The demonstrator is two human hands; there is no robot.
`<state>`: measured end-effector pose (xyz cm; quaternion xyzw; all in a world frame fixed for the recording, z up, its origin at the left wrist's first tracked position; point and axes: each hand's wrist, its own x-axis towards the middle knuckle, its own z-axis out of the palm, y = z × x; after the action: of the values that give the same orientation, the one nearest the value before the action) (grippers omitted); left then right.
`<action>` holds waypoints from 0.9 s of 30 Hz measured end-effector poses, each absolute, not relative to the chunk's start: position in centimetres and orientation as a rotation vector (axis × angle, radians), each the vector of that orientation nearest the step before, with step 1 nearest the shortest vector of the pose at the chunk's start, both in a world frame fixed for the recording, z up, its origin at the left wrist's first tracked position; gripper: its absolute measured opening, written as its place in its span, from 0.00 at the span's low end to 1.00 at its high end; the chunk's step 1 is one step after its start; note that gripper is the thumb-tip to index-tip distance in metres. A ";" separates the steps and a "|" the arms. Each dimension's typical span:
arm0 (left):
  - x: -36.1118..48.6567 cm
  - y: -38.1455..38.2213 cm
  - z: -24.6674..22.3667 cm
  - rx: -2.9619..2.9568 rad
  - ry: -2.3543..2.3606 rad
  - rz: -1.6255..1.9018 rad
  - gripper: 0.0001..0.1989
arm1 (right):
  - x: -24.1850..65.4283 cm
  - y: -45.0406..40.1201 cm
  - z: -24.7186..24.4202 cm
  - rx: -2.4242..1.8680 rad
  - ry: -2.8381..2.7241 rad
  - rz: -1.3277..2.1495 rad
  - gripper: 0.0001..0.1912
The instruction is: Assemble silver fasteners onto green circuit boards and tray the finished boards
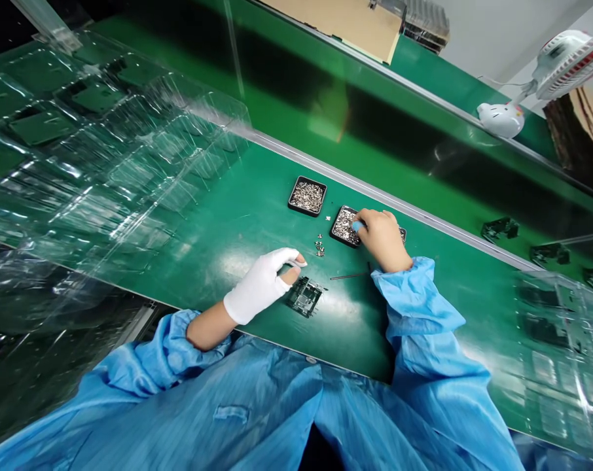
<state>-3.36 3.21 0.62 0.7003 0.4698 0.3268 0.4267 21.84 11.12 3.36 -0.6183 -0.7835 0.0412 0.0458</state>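
Note:
My left hand (262, 286), in a white glove with bare thumb and fingertip, hovers by the upper left of a small dark green circuit-board assembly (306, 297) on the bench. Its thumb and forefinger are apart, and no held thing shows. My right hand (382, 237) is bare but for a blue finger cover. It reaches into a black tray (332, 233) of small shiny metal parts (344, 225), fingers bent together; their tips and anything pinched there are hidden. Several loose metal pieces (319, 247) lie between the hands. Below them is a thin dark rod-like tool (349, 276).
Another black tray (290, 201) of metal parts stands farther back. Stacked clear plastic trays (129, 176) cover the left side; more clear trays (552, 392) are at right. A metal rail (316, 171) edges the green bench (218, 226). A fan (566, 69) stands on the shelf.

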 end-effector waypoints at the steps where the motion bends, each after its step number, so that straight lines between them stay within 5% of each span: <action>1: -3.4 3.2 0.7 1.763 1.174 0.827 0.08 | 21.9 11.0 3.2 -1.848 -2.369 0.135 0.10; 13: -3.2 3.4 2.7 1.981 1.200 0.931 0.09 | 22.4 8.9 2.4 -1.558 -1.828 0.503 0.05; 20: -1.7 3.0 3.2 2.058 1.035 1.021 0.10 | 18.5 3.8 5.0 -1.156 -1.679 1.261 0.08; 27: -1.3 2.3 3.2 2.053 0.947 0.897 0.17 | 17.1 0.4 5.0 -1.186 -1.650 1.340 0.10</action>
<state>-1.25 2.26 3.24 0.7915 0.3651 0.3459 0.3473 17.09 0.41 5.02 -0.4571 -0.6358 0.5165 0.3466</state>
